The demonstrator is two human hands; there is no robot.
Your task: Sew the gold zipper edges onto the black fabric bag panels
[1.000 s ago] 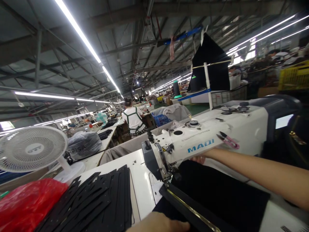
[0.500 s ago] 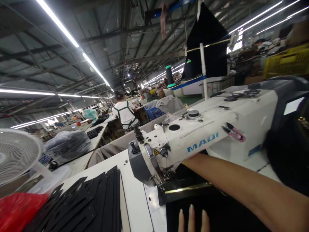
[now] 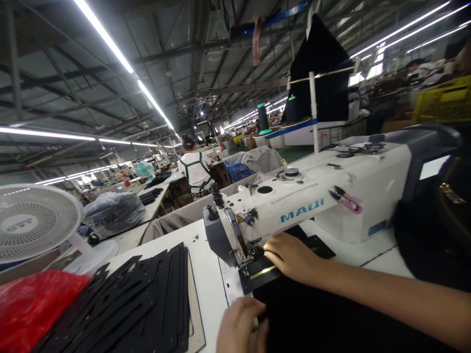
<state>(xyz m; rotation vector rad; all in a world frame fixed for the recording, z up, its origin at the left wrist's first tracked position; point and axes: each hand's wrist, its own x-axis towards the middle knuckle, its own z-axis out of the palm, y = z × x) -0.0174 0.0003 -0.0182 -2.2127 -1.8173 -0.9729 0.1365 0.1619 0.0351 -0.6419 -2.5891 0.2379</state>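
Note:
A white MAQI sewing machine (image 3: 309,208) stands before me, its needle area over black fabric (image 3: 316,314) with a gold zipper (image 3: 262,272). Beside the needle, my right hand (image 3: 290,257) has its fingers bent and pressed together, just above the zipper; what they pinch, if anything, is hidden. At the fabric's left edge is my left hand (image 3: 243,326), fingers curled in. Whatever may be inside the left fingers cannot be made out. Pink-handled thread snips (image 3: 348,200) rest against the machine's arm.
Black cut pieces (image 3: 147,299) lie stacked on the table at left, near a red plastic bag (image 3: 40,304) and a white fan (image 3: 37,223). A thread cone (image 3: 263,119) stands behind the machine. Farther off, a person in a white shirt (image 3: 195,169) faces away.
My right hand has drawn back from behind the machine's arm to beside the needle. My left hand has shifted left and up, its outstretched fingers now curled. The view has moved slightly.

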